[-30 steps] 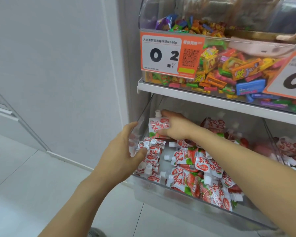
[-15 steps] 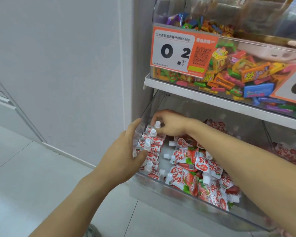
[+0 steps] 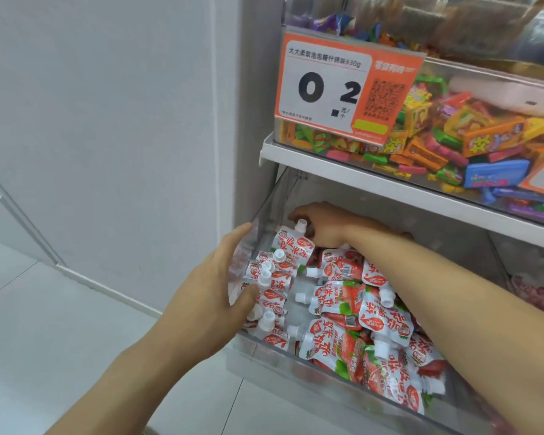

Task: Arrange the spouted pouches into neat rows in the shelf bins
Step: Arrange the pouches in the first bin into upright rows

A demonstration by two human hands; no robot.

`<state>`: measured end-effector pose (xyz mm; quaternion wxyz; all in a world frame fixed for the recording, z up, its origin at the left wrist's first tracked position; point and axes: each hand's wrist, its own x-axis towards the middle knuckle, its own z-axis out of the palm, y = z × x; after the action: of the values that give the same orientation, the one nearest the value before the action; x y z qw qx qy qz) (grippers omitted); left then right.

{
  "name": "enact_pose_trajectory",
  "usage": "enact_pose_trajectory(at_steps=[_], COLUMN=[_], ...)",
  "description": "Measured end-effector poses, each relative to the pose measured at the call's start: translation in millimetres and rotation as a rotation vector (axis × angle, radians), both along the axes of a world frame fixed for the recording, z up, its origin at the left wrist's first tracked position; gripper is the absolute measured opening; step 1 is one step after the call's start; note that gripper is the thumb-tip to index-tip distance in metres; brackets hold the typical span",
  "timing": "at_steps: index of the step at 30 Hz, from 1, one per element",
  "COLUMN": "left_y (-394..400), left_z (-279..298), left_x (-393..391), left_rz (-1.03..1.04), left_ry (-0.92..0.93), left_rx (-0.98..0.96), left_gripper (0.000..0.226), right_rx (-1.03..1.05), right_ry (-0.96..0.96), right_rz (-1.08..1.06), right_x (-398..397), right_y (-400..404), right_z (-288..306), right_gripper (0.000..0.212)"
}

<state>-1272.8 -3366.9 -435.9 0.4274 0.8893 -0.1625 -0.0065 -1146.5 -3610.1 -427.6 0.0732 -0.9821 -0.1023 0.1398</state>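
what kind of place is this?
Likely a small retail shop: an orange-and-white price tag on a clear bulk bin of wrapped candies, and a clear shelf bin of red-and-white spouted pouches.

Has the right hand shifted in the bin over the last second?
Yes. The right hand now sits farther back along the bin's left wall, setting a pouch behind the standing row.
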Motion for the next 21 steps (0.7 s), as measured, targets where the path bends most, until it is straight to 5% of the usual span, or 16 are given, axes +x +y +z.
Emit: enact_pose_trajectory(at_steps=[21], left_y=[-4.4], left_z=[0.9], left_x=[-2.3], left_rz=[0.004], left_ry=[0.006], left_rx=[0.015], left_gripper=[0.079], right_rx=[0.033], right_ry=[0.255], right_rz=[-0.02], right_x=[1.6], right_y=[-11.6], right_z=[10.5], right_gripper=[0.125])
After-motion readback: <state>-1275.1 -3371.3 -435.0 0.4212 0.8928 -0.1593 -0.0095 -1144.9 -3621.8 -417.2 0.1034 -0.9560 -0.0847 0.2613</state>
